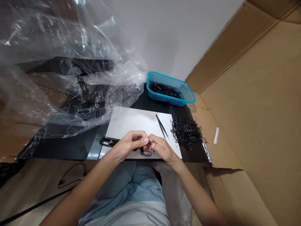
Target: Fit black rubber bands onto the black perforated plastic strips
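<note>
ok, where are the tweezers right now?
Head view: the tweezers lie toward the right of the white sheet, just beyond the right hand and left of the tangled black pile.

Scanning the whole view right now, and there's no lettering, label, brand, number or sign that can be read anywhere!
</note>
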{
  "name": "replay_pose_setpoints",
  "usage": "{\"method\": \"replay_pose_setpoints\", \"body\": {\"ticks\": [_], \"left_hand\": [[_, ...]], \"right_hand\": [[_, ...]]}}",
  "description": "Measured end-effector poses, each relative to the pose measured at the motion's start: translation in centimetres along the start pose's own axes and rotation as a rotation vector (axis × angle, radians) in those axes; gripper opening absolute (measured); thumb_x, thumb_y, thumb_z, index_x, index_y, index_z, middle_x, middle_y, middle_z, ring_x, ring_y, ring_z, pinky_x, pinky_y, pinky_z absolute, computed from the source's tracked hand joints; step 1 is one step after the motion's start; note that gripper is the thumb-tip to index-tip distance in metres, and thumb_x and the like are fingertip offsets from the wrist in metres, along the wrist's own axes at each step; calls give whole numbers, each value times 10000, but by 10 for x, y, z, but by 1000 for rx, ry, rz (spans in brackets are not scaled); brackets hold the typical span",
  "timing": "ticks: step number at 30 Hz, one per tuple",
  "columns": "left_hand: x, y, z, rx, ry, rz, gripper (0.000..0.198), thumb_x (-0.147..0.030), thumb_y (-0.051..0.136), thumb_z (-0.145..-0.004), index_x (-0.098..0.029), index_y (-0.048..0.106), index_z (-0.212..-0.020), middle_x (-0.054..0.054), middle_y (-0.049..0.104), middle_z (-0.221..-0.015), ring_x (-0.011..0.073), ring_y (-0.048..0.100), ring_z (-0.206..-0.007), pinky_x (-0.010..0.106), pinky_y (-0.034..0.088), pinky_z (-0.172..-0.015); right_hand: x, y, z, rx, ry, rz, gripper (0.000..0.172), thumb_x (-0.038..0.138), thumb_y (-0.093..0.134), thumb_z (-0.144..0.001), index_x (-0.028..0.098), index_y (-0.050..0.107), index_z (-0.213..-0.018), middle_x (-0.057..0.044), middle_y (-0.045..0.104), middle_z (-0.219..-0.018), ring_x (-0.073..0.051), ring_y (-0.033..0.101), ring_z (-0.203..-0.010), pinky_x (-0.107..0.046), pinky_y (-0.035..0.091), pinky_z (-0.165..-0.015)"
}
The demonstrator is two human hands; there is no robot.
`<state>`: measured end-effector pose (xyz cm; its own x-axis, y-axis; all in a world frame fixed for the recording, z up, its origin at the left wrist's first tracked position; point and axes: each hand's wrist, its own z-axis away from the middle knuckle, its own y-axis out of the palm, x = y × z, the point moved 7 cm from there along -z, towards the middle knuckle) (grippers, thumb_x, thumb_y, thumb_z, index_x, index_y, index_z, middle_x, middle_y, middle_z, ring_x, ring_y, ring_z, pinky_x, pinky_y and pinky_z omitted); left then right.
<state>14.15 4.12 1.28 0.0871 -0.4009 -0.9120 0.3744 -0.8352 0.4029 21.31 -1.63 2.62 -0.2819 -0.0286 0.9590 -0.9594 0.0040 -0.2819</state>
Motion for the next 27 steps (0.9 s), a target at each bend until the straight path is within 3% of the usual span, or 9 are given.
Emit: {"method": "replay_pose_setpoints", "body": {"ticks": [12,18,23,27], "left_hand": [[-2,-5,1,-42,14,49,348,-442,734,-694,-125,594,-661,2,577,-567,116,542,-567,232,397,-565],[-3,-8,0,-67,30,-47,365,-476,682,-718,-129,571,-693,26,600,-603,116,514,-548,242,387,-546],[-18,-8,4,-107,96,-278,296,-424,653,-781,-136,591,-750,25,596,-679,157,545,-673,287,404,-667],[-51,-6,24,-375,385,-897,218,-316,658,-787,-168,593,-934,37,605,-870,202,531,-869,335,348,-806]], "right_hand": [[-2,4,-11,-6,7,-201,117,253,383,-777,199,440,-690,-19,577,-707,-145,538,-685,-275,420,-664],[-7,7,-14,-13,7,-228,112,233,382,-765,194,450,-685,-14,563,-693,-145,531,-688,-271,402,-667],[-11,1,-12,-61,2,-178,145,236,376,-799,188,461,-691,-6,525,-691,-135,478,-659,-268,362,-640],[-4,-5,-5,-119,-19,-98,136,233,377,-830,200,424,-707,7,460,-700,-134,438,-661,-269,341,-640]]}}
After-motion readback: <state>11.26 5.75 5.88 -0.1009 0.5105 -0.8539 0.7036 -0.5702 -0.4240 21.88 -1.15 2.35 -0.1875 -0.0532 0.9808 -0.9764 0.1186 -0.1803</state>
